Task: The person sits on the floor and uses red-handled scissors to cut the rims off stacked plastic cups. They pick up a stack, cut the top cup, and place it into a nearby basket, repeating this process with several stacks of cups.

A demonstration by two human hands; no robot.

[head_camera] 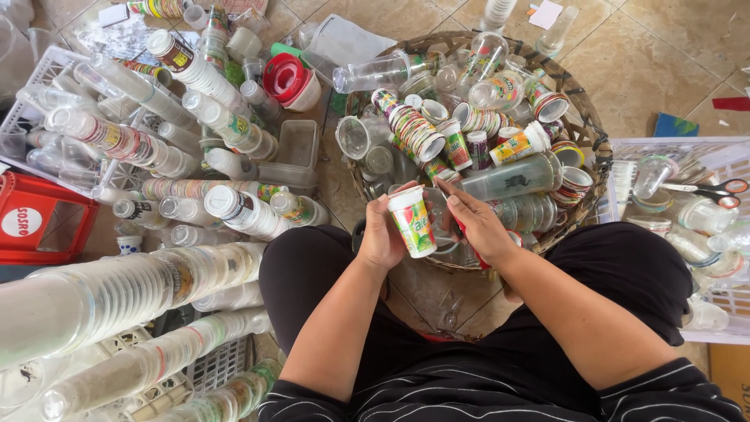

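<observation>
My left hand (383,238) gripped a printed cup (412,221); my right hand (478,227) clutched something red; stacked cups (117,297) lay at nine o'clock, the basket (582,117) at twelve remained full.

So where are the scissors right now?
In the head view, the scissors lie at the far right, inside the white plastic crate among clear cups, beside the woven basket and away from both hands.

Labelled cups and containers, floor level, head view

Left hand (383,238) grips one plastic cup (412,221): white rim, green-yellow-red label. Woven basket (582,117) contains cups with multicolour striped labels and one bottle (519,144) with a yellow-white label. Red crate (35,223), far left, carries a round white emblem. Blue-green packet (676,125) lies on the floor tiles.
</observation>
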